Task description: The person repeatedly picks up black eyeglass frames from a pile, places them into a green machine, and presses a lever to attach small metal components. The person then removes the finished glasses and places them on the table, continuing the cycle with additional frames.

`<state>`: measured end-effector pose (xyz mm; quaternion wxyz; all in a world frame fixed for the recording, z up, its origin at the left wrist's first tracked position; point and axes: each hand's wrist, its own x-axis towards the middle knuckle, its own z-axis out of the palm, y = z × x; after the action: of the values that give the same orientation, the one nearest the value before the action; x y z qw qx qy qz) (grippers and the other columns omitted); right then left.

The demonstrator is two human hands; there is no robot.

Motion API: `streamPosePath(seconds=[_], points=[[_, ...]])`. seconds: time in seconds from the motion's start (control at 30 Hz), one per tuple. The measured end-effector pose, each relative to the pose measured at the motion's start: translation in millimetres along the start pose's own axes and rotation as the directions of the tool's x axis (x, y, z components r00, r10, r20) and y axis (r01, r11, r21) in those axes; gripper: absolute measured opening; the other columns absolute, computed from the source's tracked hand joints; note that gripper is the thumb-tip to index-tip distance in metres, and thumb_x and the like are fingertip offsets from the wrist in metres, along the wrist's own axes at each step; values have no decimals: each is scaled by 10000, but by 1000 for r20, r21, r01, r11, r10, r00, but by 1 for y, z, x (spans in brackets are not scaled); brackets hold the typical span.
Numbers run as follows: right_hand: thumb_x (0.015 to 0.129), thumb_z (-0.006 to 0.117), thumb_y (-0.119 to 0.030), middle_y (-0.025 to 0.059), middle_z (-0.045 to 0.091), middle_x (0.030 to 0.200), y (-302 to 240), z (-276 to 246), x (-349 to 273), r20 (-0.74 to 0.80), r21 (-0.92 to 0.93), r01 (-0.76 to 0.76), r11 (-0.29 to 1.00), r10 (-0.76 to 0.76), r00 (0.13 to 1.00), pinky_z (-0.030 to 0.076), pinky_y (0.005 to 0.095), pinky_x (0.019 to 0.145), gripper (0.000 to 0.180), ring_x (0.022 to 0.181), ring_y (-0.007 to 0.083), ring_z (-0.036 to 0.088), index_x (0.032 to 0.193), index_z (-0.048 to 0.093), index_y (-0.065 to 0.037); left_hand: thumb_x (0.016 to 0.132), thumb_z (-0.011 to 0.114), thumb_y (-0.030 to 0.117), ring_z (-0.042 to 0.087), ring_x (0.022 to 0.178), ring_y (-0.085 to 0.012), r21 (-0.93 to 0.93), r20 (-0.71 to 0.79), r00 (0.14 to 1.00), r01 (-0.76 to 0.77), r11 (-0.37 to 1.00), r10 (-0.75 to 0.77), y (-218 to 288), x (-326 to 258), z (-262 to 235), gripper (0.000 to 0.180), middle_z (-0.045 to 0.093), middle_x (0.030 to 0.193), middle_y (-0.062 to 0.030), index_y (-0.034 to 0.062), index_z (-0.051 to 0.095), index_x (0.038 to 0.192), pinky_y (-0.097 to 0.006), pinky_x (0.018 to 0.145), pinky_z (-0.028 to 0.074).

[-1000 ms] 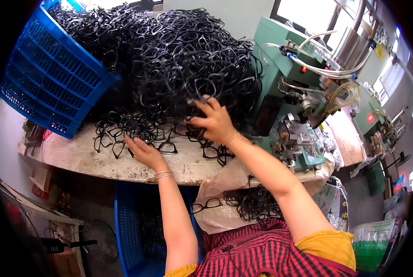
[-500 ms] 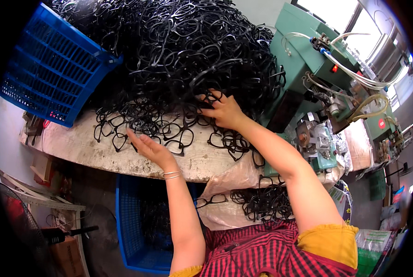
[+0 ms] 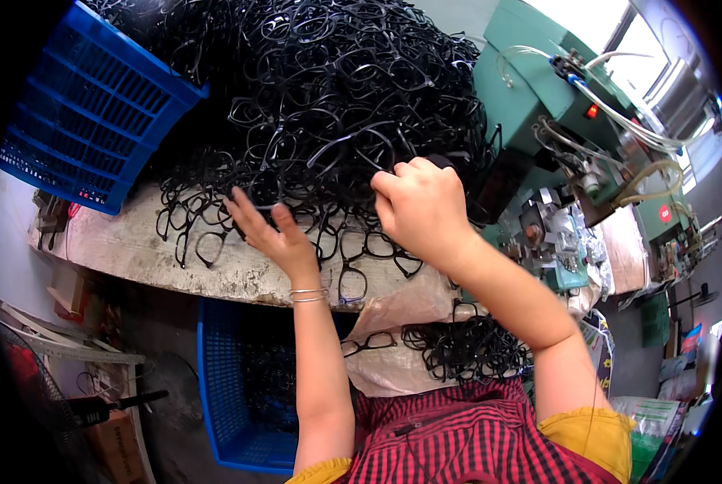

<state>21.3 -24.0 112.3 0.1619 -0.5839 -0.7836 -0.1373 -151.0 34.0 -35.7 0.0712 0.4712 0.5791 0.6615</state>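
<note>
A large heap of black eyeglass frames (image 3: 321, 89) covers the back of the worktable (image 3: 240, 278). My right hand (image 3: 425, 210) is closed above the near edge of this heap. An eyeglass frame (image 3: 359, 147) juts out from its fingertips, and the fingers hide part of it. To the left, my left hand (image 3: 274, 238) is open with its fingers spread, over loose frames along the heap's front. It holds nothing that I can see. One frame (image 3: 353, 282) lies near the table's front edge, between my two hands.
A blue plastic basket (image 3: 95, 113) leans at the left. Below the table stands a blue crate (image 3: 220, 395) with dark frames inside. More frames (image 3: 466, 343) lie on a pale sheet (image 3: 385, 375) over my lap. A green machine (image 3: 522, 73) with hoses stands at the right.
My right hand has risen from the heap, closer to me and slightly right, and is now closed on a frame. My left hand has shifted a little, its fingers more spread. Loose frames have moved forward.
</note>
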Motion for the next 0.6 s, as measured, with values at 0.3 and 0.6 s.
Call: streamPosePath(seconds=[0.3,0.6], points=[[807,736,-551,150,456,1493,52,107,88,-561,-161,101,982,-175,809,135,805,1085,492,1436,346,386,1278,673,-423,964,630,549,298,1454,-528,189,30,1000,-4,982,-1,7,32,56,686,176,1627,-337,195,469,1529,-571,1134,302],[760,796,-314,138,451,1533,66,72,57,-290,-104,201,974,-223,930,151,754,1143,645,1458,323,390,1372,609,-402,945,569,616,453,1365,-514,494,409,883,-3,869,-230,27,60,9,732,318,1598,-295,211,447,1543,-512,1115,401]])
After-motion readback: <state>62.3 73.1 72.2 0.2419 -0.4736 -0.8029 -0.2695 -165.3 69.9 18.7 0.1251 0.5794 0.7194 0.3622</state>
